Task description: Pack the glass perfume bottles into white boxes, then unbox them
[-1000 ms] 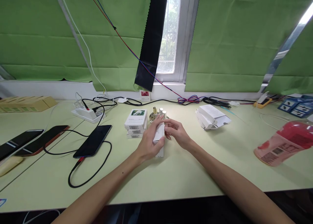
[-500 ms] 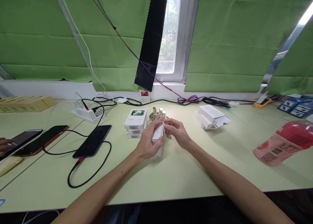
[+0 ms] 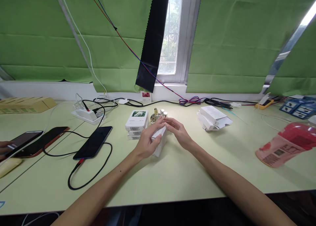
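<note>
My left hand (image 3: 148, 140) is closed around a small white box (image 3: 159, 143) that stands on the table. At the box's far end, the fingertips of my right hand (image 3: 179, 132) are bent against its edge; whether they pinch a flap there is hidden. Just left of my left hand is a stack of white boxes (image 3: 137, 120), the top one printed with a white flower and green leaves. Directly behind my hands sit small bottles with shiny caps (image 3: 156, 111), one gold and others silver, partly covered by my fingers.
A phone (image 3: 93, 142) on a black cable lies to the left. Farther left, another person's hand (image 3: 4, 147) touches a phone. Flattened white cartons (image 3: 213, 118) lie right of centre, and a pink-labelled bottle (image 3: 281, 147) is at far right. Cables (image 3: 153, 103) run along the wall.
The white box has turned slightly, its near end swinging left. My right fingers have drawn in closer to its far edge; my left hand still grips it.
</note>
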Motion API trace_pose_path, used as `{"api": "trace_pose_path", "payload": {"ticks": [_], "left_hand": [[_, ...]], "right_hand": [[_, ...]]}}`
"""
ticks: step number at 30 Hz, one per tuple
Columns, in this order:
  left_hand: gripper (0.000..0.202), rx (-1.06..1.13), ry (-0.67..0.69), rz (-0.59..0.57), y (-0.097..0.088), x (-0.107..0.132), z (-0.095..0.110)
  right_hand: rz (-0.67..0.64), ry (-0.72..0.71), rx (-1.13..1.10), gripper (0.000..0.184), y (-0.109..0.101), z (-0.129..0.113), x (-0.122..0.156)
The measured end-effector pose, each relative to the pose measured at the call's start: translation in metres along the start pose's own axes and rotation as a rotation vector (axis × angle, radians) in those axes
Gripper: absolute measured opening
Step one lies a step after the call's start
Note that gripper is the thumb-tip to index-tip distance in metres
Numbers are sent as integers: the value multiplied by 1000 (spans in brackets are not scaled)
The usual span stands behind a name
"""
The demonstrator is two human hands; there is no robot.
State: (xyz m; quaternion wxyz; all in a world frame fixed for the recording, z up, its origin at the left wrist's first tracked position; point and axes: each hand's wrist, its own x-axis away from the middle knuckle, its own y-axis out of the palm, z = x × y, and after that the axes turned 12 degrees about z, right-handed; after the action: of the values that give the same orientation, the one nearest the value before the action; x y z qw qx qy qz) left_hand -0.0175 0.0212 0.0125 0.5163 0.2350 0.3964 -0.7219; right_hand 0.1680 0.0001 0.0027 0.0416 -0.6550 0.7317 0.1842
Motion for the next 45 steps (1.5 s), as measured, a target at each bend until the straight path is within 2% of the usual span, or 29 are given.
{"api": "trace_pose_path", "payload": {"ticks": [6,13,25,29,34,45], "left_hand": [[41,41,-71,-11,-5,-4,2],[38,13,-74,-26,-6,-6,2],[32,-131,-83,58,-5,-9,2],[32,-159,-65,94,-5,-10,2],[33,-203,-106,172,-4,-10,2],[37,-181,-169,211,-3,-10,4]], "right_hand": [[-30,26,-3,48,-1,1,0],[-88,18,18,47,-2,0,3],[-1,-113,75,39,-1,3,2],[62,-116,102,38,-3,6,0],[153,-142,117,37,-5,8,-4],[156,-190,174,35,-5,8,-4]]}}
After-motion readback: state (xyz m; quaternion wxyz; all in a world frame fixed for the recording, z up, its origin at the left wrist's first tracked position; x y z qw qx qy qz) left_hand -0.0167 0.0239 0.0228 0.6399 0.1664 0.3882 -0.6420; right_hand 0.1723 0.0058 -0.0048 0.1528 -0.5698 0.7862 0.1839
